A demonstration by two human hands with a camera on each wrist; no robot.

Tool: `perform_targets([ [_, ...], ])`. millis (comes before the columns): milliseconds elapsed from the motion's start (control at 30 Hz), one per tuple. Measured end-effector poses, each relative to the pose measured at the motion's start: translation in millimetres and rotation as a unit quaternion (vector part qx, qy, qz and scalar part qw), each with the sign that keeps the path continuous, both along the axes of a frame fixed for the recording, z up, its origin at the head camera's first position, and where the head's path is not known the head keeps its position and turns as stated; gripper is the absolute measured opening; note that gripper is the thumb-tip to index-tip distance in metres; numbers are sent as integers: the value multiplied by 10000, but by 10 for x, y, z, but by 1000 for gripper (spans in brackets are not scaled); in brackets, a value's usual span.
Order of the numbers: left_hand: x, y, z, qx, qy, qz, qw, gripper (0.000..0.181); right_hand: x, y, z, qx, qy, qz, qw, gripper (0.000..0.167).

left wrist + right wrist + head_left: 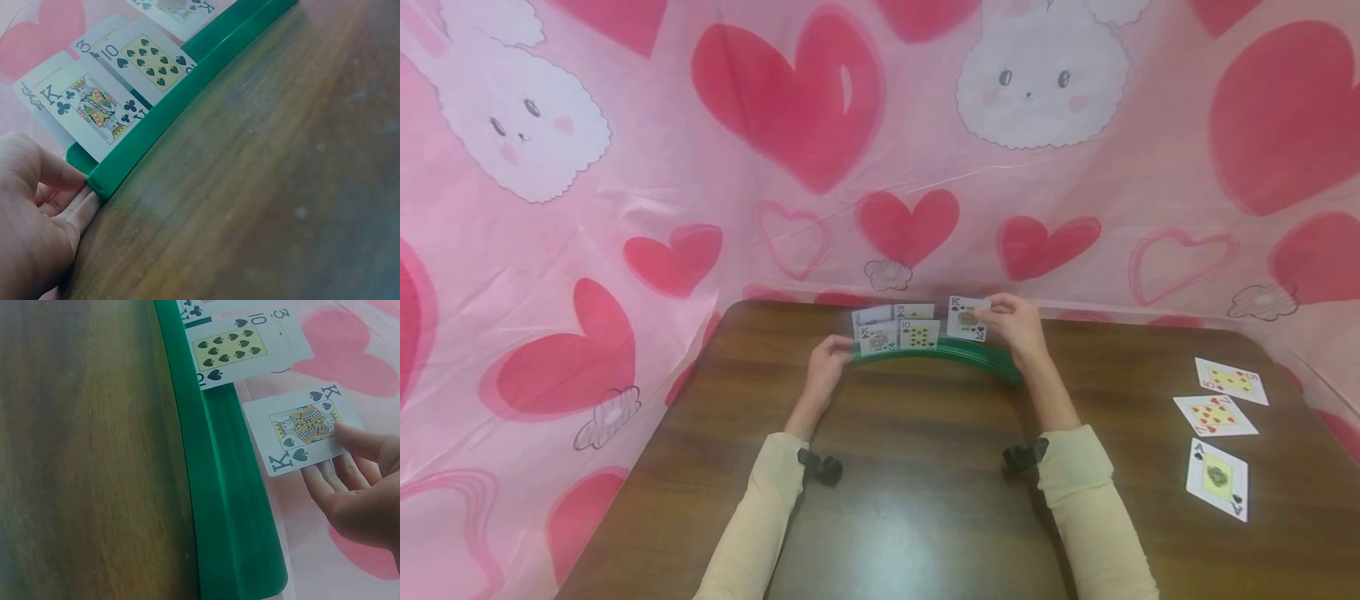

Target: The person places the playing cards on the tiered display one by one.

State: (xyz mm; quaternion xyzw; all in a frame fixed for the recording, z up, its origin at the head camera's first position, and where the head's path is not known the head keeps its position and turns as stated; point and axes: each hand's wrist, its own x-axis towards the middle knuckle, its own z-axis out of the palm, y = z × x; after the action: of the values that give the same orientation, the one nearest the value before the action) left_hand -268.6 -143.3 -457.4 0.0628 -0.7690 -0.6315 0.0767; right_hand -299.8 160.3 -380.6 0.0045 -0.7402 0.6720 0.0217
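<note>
A curved green playing-card holder (958, 347) stands near the table's far edge. My left hand (831, 360) grips its left end, fingertips (78, 179) at the corner. In its front row are a king of clubs (94, 109) and a ten of spades (147, 65). Behind them a three (913, 312) and another card (870, 316) show only in part. My right hand (1017, 327) pinches a king of spades (306, 428) by its right edge, thumb on the face and fingers behind. That card is raised over the right part of the holder, apart from the slots.
On the right side of the brown wooden table (917, 483) lie a five of diamonds (1231, 382), a seven of hearts (1214, 416) and an ace of spades (1218, 478), all face up. A pink cloth with hearts and rabbits (925, 150) hangs behind the table.
</note>
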Motion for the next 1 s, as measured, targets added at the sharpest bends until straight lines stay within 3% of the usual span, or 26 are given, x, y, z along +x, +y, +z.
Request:
perform_targets([
  [267,28,7,-3,-96,318,68,9994,21,-6,-73,-3,-63,6,-40,10000,31],
  [667,32,6,29,-57,74,-47,9999,20,-16,-106,-41,11,-6,25,10000,30],
  [1000,15,2,-18,-81,212,-50,9997,20,-12,-112,-85,-73,-48,40,10000,28],
])
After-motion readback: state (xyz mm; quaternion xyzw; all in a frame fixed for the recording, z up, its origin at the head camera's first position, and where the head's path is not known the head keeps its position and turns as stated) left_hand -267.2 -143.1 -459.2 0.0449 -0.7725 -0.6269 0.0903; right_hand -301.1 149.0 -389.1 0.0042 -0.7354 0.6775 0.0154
